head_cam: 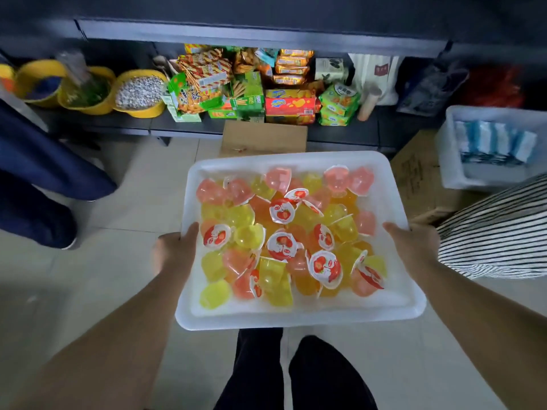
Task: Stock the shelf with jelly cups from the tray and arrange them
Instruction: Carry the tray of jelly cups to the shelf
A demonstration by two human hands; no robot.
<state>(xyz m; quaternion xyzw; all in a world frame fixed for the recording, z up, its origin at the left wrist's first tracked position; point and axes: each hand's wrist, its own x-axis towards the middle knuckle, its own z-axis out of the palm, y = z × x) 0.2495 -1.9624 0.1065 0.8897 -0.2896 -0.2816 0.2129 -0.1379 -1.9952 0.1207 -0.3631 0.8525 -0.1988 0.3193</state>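
A dark low shelf (118,121) bears yellow bowls (139,93), snack packets (204,81) and biscuit boxes (291,106).

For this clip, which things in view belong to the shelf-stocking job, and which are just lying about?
Part of the job: white tray, jelly cups, shelf, left hand, right hand.

Lying about: yellow bowls, snack packets, cardboard box, white bin.

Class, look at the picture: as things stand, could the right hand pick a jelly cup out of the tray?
Probably not yet. The right hand grips the white tray's right rim while the left hand grips the left, so both are busy carrying it. The jelly cups themselves lie uncovered.
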